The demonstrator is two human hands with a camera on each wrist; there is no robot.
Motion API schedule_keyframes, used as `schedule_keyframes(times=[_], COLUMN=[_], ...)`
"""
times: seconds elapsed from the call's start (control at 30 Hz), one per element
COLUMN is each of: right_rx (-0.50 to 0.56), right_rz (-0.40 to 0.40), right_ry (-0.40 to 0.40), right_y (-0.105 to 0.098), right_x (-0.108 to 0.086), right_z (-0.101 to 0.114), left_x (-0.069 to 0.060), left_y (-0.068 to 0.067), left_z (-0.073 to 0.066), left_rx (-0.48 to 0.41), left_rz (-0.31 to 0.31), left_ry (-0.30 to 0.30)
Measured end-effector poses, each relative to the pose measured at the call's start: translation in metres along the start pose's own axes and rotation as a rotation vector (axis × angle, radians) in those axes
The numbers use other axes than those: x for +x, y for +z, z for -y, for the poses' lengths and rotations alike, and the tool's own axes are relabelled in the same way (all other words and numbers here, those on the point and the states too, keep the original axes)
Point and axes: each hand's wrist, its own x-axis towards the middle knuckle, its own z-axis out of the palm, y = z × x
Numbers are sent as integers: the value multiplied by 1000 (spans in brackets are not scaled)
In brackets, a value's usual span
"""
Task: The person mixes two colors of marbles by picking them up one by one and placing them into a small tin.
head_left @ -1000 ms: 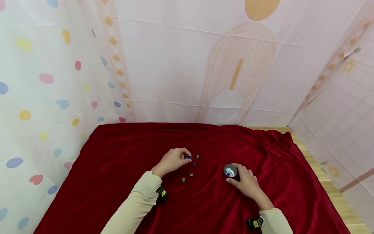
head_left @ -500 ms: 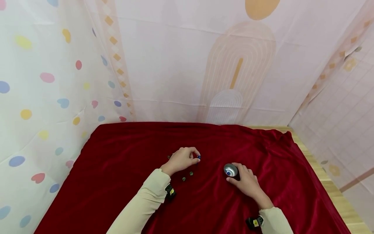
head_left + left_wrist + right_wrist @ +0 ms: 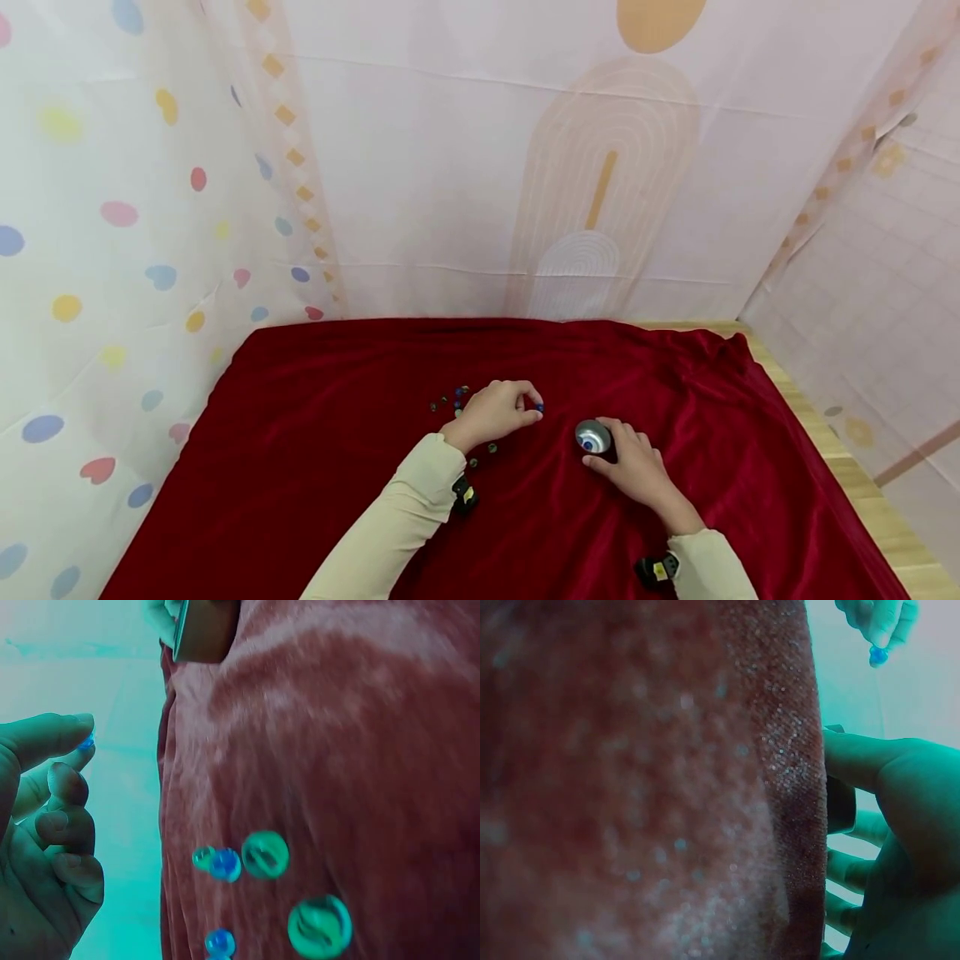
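Observation:
Between thumb and forefinger, my left hand [image 3: 497,411] pinches a blue marble [image 3: 539,408], held to the left of a small metal cup [image 3: 592,437]. The left wrist view shows the same blue marble [image 3: 87,741] at the fingertips [image 3: 81,724]. My right hand [image 3: 636,467] grips the cup from its right side, and a blue marble [image 3: 588,445] lies inside. In the right wrist view the cup [image 3: 842,802] is partly hidden behind the thumb and cloth.
Several green and blue marbles lie left of and below my left hand, among them a green one [image 3: 492,448] and another green one [image 3: 473,463]. A dark red cloth [image 3: 337,467] covers the wooden table [image 3: 847,483], with patterned curtains [image 3: 420,183] behind.
My left hand has moved right toward the cup with the pinched marble, uncovering marbles behind it. My right hand and the cup have stayed in place.

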Motion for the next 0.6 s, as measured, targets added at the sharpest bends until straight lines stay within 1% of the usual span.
schedule_keyframes(times=[0.27, 0.5, 0.6], right_rx=[0, -1, 0], right_rz=[-3, -2, -4], right_ry=[-2, 2, 2], right_y=[1, 1, 0], right_x=[2, 1, 2], right_z=[-1, 0, -1], left_x=[10, 17, 20], left_y=[11, 23, 28], left_z=[-15, -24, -28], left_rx=[6, 7, 11], left_rz=[29, 43, 53], left_ry=[36, 67, 70])
